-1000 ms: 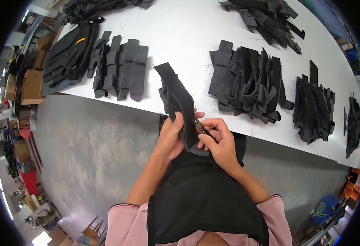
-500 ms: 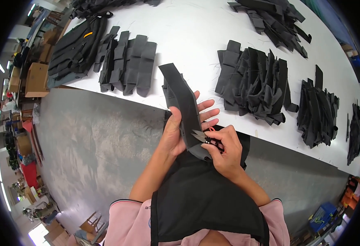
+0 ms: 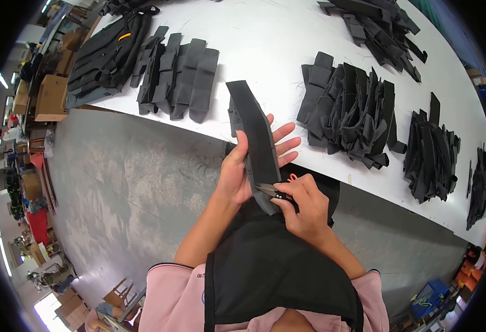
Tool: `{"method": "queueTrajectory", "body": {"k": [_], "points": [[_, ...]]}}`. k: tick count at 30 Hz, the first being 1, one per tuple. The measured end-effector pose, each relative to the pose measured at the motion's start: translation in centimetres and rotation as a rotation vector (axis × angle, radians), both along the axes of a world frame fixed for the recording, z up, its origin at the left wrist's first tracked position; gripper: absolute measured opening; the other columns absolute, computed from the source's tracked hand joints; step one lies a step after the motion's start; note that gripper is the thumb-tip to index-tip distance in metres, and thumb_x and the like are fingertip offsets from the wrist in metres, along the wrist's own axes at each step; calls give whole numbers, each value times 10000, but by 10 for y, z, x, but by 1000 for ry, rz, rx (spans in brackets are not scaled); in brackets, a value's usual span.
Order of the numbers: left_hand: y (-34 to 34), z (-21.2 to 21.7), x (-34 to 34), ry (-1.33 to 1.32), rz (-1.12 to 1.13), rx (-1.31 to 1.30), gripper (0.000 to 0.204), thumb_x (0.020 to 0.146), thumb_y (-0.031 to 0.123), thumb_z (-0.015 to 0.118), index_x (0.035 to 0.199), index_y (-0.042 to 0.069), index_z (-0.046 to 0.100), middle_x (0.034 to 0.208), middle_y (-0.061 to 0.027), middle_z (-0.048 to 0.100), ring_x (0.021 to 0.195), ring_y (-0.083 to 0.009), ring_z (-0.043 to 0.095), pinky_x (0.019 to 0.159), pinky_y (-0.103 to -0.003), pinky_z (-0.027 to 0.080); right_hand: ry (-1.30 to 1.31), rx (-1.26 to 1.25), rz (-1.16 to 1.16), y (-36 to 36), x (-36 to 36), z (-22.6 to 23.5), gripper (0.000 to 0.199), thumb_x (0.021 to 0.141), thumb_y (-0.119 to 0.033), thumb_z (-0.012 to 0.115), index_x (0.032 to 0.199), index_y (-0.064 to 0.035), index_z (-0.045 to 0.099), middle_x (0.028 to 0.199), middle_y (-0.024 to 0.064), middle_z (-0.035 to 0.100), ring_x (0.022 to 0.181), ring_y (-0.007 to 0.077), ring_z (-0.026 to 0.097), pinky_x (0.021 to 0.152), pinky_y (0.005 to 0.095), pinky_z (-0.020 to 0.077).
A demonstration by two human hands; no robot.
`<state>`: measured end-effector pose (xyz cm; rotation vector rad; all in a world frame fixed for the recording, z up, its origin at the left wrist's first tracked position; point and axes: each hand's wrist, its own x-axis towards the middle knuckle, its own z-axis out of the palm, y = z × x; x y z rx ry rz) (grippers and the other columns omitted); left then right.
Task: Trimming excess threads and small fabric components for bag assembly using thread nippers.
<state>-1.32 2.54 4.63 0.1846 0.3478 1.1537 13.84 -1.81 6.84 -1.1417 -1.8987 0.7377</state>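
A long black fabric strip point(image 3: 257, 130) lies lengthwise across the palm of my left hand point(image 3: 234, 172). The thumb presses one edge of it while the other fingers stretch out beneath and past the far edge. Its upper end reaches over the table edge, and a greyer layer shows under and along its near end. In my right hand point(image 3: 308, 206) is a pair of thread snips point(image 3: 267, 190) with black grips and a red loop. The pointed metal blades rest at the strip's lower part, just above its near end. My fingers partly hide the grips.
The white table point(image 3: 254, 33) carries piles of similar strips: one left point(image 3: 178, 77), one right of the strip point(image 3: 351, 113), others farther right point(image 3: 431, 157) and at the back point(image 3: 378, 30). A black backpack point(image 3: 107, 61) lies at the left end. Loose threads are scattered about.
The strip and my left hand have shifted slightly right in the picture. My right hand has turned a little, and the snips' blades now look closer together, lying flatter across the strip.
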Motion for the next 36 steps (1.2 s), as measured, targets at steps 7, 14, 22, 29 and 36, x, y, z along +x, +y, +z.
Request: {"method": "queueTrajectory", "body": {"k": [7, 14, 22, 29, 36], "points": [[0, -1, -1, 13, 12, 3, 680, 936, 524, 310, 1461, 125, 144, 1476, -201, 216, 1303, -373, 339, 1079, -497, 312, -71, 152, -55, -4, 2, -1, 300, 647, -43, 735, 927, -53, 628, 759, 64, 523, 620, 222, 553, 536, 296, 435], [0, 1, -1, -8, 5, 18, 666, 943, 506, 313, 1462, 124, 143, 1480, -198, 207, 1320, -366, 315, 1091, -498, 292, -62, 126, -9, -1, 0, -1, 267, 658, -30, 729, 907, -46, 635, 753, 64, 523, 588, 214, 542, 523, 311, 439], [-4, 7, -4, 74, 32, 21, 645, 979, 435, 288, 1423, -23, 187, 1466, -188, 258, 1328, -336, 317, 1100, -441, 298, 52, -118, -109, 17, 4, 13, 242, 699, -19, 718, 920, -45, 622, 776, 71, 496, 590, 193, 559, 529, 295, 450], [-8, 7, 1, 84, 3, 32, 645, 975, 431, 311, 1417, -28, 211, 1471, -176, 261, 1339, -311, 307, 1099, -433, 295, -71, 35, -1, 33, -5, 10, 282, 670, -38, 730, 930, -48, 620, 787, 68, 508, 617, 223, 567, 543, 316, 453], [-8, 8, 1, 54, 24, -20, 629, 974, 413, 339, 1394, -48, 255, 1449, -173, 311, 1332, -299, 325, 1085, -416, 315, -23, 173, -97, 28, 0, 5, 263, 663, -31, 728, 907, -51, 631, 765, 73, 518, 593, 240, 555, 534, 324, 448]]}}
